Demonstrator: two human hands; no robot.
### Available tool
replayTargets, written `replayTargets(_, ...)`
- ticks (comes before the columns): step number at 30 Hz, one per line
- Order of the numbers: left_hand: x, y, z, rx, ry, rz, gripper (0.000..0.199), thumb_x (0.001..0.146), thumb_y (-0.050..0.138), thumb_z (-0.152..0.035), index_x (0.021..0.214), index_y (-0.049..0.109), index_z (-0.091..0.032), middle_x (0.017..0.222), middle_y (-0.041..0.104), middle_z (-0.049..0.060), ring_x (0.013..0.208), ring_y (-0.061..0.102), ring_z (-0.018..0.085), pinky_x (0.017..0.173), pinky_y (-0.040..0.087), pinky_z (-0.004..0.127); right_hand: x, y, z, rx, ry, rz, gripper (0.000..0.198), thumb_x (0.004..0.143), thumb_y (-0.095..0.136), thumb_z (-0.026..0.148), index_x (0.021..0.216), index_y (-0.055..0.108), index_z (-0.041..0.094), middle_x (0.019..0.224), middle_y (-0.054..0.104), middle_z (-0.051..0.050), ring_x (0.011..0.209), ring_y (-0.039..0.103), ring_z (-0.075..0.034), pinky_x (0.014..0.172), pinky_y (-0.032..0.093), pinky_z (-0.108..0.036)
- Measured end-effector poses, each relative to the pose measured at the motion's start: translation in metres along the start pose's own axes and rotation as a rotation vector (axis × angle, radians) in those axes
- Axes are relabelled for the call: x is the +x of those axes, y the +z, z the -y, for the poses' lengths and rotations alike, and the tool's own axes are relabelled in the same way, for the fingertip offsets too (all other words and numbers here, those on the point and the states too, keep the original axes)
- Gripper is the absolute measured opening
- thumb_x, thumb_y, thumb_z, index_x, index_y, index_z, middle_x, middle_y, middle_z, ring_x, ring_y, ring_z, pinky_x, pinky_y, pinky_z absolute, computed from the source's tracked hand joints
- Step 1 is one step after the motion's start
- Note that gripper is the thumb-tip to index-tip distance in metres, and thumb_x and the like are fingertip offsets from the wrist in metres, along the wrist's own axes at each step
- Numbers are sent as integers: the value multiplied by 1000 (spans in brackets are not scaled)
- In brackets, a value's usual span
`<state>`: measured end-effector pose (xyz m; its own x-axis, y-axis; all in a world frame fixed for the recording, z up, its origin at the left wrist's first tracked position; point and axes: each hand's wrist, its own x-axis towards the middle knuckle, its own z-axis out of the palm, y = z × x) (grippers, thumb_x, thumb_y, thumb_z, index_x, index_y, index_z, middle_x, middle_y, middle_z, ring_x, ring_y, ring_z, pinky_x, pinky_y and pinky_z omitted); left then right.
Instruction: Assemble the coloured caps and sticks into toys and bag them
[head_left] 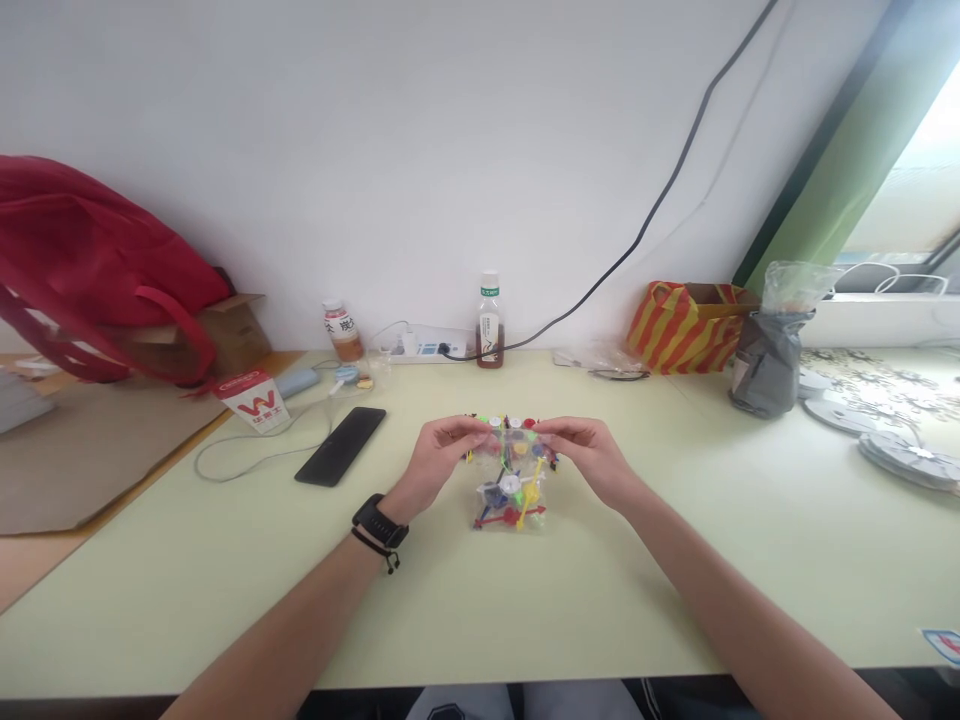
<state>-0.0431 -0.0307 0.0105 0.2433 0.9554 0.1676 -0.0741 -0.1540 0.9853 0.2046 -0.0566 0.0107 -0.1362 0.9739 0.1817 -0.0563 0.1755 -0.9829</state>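
Observation:
A clear plastic bag (511, 500) with small coloured plastic pieces inside, among them red and yellow arrow shapes and a white round one, hangs or rests upright at the middle of the table. My left hand (444, 452) pinches its upper left corner between thumb and fingers. At the upper right corner my right hand (592, 455) pinches it the same way. Behind the bag lie more coloured pieces (529, 424), partly hidden by it and by my fingers. A black watch (380, 521) is on my left wrist.
On the pale green table (450, 630) a black phone (341, 446) lies to the left, near a red-and-white box (252, 400). Bottles (490, 330) and a power strip (427, 346) stand along the wall. To the right are a striped bag (686, 328) and a grey bag (766, 365).

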Motion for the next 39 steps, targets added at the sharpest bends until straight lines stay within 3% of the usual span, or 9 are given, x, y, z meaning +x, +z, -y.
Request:
replayTargets(5, -1, 2, 2, -35, 13, -8, 21, 89, 70, -34, 90, 81, -16, 95, 80, 10, 87, 74, 21, 82, 57, 31, 0, -2, -3, -19, -30, 4, 19, 83, 69, 34, 85, 83, 21, 85, 68, -5, 81, 57, -19, 73, 46, -34)
replayTargets(8, -2, 5, 3, -17, 43, -20, 25, 88, 75, -39, 90, 80, -15, 89, 80, 9, 85, 74, 21, 84, 58, 32, -1, 0, -3, 17, -56, 27, 24, 86, 63, 35, 83, 81, 20, 87, 67, -6, 82, 58, -19, 74, 47, -34)
replayTargets(11, -3, 7, 4, 13, 65, -33, 29, 76, 88, -35, 94, 77, -15, 86, 79, 7, 82, 75, 21, 81, 60, 32, -1, 4, -3, -21, -66, 15, 23, 84, 72, 41, 91, 78, 20, 87, 69, -6, 80, 59, -19, 72, 48, -34)
replayTargets(15, -2, 8, 3, 41, 41, -1, 43, 78, 86, -38, 113, 74, -16, 90, 79, 7, 87, 75, 22, 84, 61, 33, -1, 7, -3, -31, -75, 22, 37, 79, 81, 46, 107, 74, 22, 96, 72, -7, 87, 64, -21, 75, 52, -34)
replayTargets(22, 0, 7, 9, 70, 3, 30, 33, 79, 85, -44, 93, 79, -15, 90, 81, 10, 84, 76, 23, 81, 61, 34, 0, 9, -5, -23, -30, 53, 45, 76, 83, 55, 107, 76, 23, 104, 76, -9, 95, 68, -24, 86, 55, -40)
replayTargets(31, 3, -3, 5, 89, 30, 95, 32, 79, 85, -40, 99, 81, -15, 95, 81, 11, 88, 76, 23, 81, 61, 33, 0, 7, -8, 28, 38, 22, 34, 72, 87, 47, 94, 81, 21, 93, 77, -6, 82, 64, -19, 73, 49, -33)
replayTargets(39, 1, -2, 1, 122, 39, 46, 25, 85, 79, -38, 100, 82, -18, 95, 82, 10, 90, 77, 25, 80, 60, 33, 4, 6, -20, 162, 142, -35, 30, 69, 85, 41, 93, 85, 22, 87, 77, -8, 75, 58, -18, 68, 45, -33)
